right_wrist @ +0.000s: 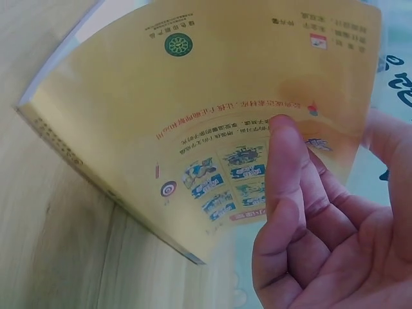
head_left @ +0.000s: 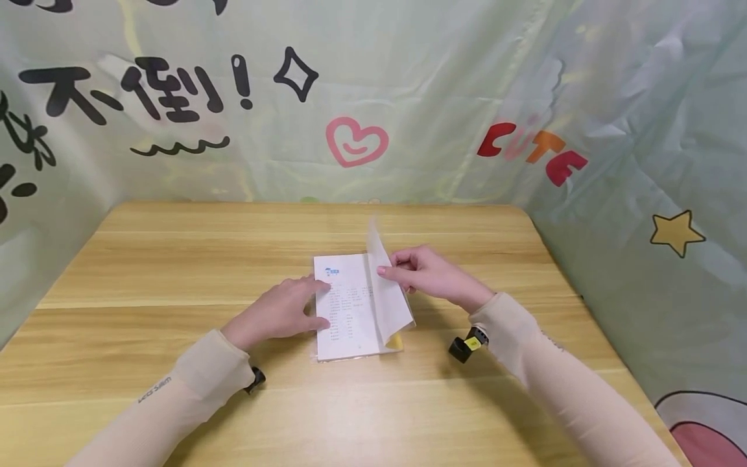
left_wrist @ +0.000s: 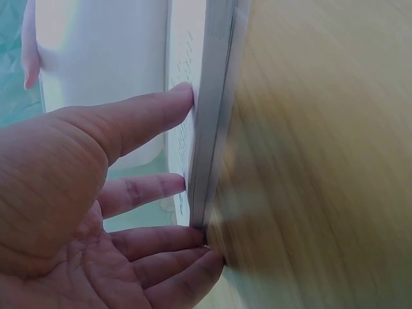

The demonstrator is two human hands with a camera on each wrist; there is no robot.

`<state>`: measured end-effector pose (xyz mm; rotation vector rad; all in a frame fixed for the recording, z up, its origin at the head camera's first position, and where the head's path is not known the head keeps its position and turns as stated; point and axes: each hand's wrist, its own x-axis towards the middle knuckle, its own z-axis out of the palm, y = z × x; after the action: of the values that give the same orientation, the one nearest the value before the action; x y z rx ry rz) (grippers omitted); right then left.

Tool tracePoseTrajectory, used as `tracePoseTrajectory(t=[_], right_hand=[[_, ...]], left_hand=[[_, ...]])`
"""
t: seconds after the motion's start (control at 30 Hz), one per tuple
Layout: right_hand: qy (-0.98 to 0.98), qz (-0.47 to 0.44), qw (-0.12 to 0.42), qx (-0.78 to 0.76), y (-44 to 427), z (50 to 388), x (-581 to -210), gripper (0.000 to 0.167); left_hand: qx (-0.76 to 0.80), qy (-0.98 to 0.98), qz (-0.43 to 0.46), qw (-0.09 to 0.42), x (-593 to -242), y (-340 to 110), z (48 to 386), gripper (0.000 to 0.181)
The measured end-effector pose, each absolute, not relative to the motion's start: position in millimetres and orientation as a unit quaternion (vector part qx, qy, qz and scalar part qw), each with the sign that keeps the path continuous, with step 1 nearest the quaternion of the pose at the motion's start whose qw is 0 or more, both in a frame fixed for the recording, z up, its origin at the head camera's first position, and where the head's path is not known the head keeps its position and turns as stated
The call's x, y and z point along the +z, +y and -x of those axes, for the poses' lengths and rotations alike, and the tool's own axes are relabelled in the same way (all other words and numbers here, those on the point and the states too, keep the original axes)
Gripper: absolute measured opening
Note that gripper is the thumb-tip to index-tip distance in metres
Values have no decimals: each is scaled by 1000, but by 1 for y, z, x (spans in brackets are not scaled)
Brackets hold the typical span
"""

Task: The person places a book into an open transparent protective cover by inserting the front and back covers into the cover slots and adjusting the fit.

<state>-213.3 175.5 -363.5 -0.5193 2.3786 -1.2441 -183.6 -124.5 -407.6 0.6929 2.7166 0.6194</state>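
A paperback book (head_left: 344,324) lies open on the table, its printed left page facing up. My left hand (head_left: 277,308) rests at the book's left edge. In the left wrist view the thumb and index finger touch the page, while the other fingers lie at the edge of the page block (left_wrist: 207,129). The right hand (head_left: 434,275) pinches the lifted right side of the book, with the thumb on the white inner page (head_left: 388,301). From the right wrist, the yellow printed cover (right_wrist: 116,122) shows bent, with curled fingers against its outer face.
The book lies on a wood-grain table (head_left: 175,259). A pale green printed cloth (head_left: 420,84) hangs behind it and along both sides. A black strap device (head_left: 467,345) sits at the right wrist, another (head_left: 255,379) at the left.
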Motion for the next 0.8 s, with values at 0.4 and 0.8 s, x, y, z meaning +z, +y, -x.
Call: tracePoseTrajectory(t=[0.4,0.8], right_hand=[[851,194,227,-431,161,216,-369,32],[857,196,229,-418,146,217,-375,30]], left_hand=[[213,938,-244,124,-408,-125,184,68],[226,932,-253,125,-410,-129,187,65]])
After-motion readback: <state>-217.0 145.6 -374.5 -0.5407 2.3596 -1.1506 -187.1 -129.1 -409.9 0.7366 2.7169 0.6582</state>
